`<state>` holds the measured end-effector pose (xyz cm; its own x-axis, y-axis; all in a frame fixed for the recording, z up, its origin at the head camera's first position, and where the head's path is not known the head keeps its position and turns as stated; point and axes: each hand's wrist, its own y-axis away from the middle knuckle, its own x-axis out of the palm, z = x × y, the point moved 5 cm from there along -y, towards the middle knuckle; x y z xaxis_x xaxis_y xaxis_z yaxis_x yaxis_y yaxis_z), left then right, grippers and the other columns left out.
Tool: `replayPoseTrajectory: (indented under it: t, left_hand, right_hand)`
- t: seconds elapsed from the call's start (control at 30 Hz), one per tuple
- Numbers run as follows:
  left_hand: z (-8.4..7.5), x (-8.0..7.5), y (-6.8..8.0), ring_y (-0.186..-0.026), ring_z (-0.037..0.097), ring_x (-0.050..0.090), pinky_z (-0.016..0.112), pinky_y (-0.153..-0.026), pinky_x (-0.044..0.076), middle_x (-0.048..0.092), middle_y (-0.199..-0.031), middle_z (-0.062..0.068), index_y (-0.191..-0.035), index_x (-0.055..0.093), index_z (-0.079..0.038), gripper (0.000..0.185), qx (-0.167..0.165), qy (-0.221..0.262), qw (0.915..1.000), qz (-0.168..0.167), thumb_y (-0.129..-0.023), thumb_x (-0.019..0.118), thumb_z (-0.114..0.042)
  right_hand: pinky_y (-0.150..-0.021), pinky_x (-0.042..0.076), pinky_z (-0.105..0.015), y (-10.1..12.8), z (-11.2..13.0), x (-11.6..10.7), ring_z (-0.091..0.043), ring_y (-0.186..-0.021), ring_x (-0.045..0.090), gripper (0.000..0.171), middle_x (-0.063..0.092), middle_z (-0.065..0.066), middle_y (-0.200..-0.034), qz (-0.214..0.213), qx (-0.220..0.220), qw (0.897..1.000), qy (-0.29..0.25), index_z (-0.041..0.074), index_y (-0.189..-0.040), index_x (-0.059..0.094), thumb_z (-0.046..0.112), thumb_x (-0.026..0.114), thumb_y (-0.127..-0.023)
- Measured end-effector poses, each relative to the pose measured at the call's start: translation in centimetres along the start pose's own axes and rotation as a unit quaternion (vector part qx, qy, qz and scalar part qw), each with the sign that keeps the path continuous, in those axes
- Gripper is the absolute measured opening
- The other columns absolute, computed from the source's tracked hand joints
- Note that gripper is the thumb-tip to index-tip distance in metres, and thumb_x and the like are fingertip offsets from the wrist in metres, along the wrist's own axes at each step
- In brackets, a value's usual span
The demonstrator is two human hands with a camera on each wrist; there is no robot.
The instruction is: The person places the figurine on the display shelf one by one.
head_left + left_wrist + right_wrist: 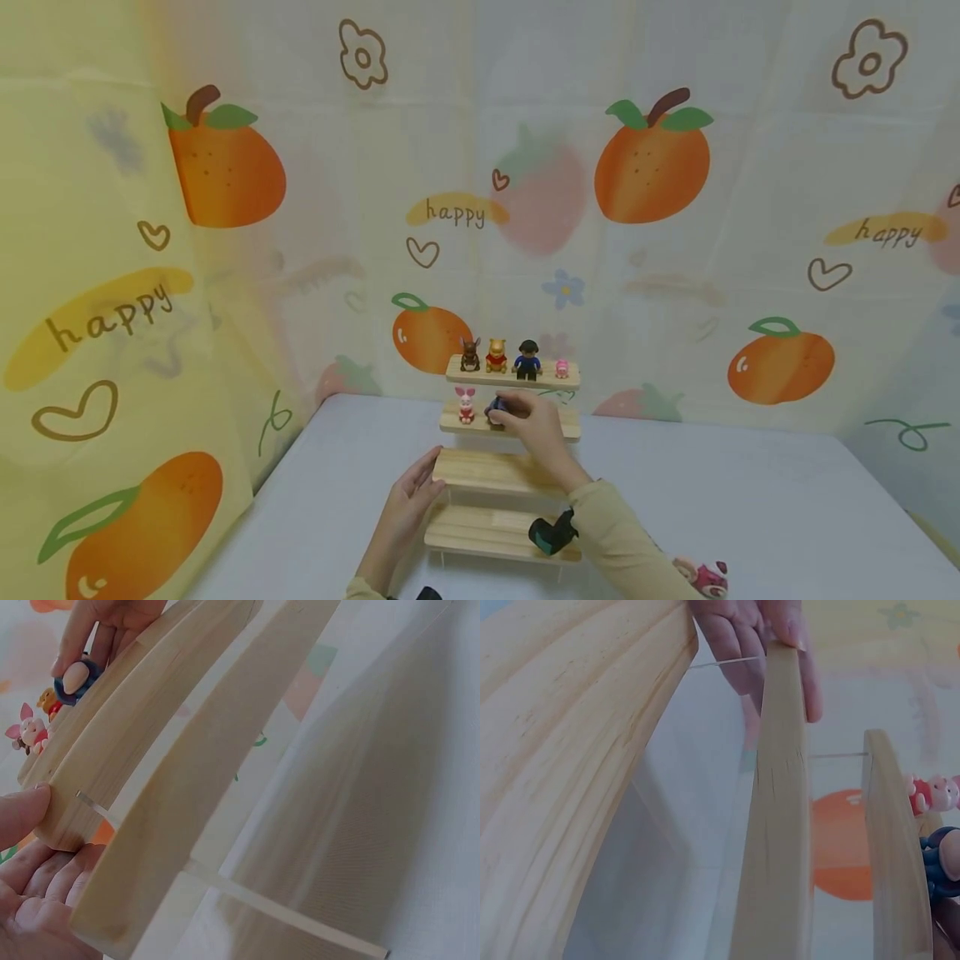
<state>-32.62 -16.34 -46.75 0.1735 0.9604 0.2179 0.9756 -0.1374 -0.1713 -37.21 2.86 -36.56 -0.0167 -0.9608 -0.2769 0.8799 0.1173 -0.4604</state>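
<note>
Stepped shelf (495, 471) under my hands: pale unfinished wood, matt, visible grain, on clear plastic supports. Blue figure (77, 679) I pinch: glossy smooth plastic. Tabletop (750, 500): matt grey. Backdrop (675, 250): printed cloth, slightly creased.

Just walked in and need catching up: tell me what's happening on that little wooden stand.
A person is working at a four-tier wooden display stand on a white table. Their right hand pinches a small blue figure on the second tier from the top, beside a pink piglet figure. Their left hand rests open against the stand's left end. Four figures line the top tier, and one pink toy lies on the table.
</note>
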Motion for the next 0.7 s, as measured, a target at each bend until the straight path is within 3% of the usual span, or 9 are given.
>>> replayPoseTrajectory:
  t: [0.47, 0.7]
  left_hand:
    - [-0.36, 0.23, 0.02, -0.129, 0.03, 0.02, 0.023, -0.098, 0.029, 0.019, -0.141, 0.024, -0.135, 0.025, 0.011, 0.057, 0.015, 0.008, 0.9998, 0.012, -0.087, 0.054, -0.001]
    - [-0.14, 0.1, 0.05, -0.129, 0.029, 0.021, 0.021, -0.098, 0.029, 0.02, -0.142, 0.022, -0.135, 0.025, 0.01, 0.058, 0.008, 0.016, 0.9998, 0.008, -0.087, 0.055, -0.001]
  right_hand:
    - [-0.076, 0.051, -0.026, -0.03, -0.02, 0.29, -0.025, -0.092, 0.06, 0.035, 0.063, -0.017, -0.102, 0.009, 0.016, 1.0, -0.006, -0.003, -0.109, 0.062, 0.013, 0.069, -0.078]
    - [-0.081, 0.049, -0.029, 0.54, -0.02, 0.3, -0.03, -0.101, 0.056, 0.056, 0.055, -0.025, -0.113, 0.027, 0.035, 0.999, -0.009, -0.006, -0.124, 0.048, 0.015, 0.07, -0.078]
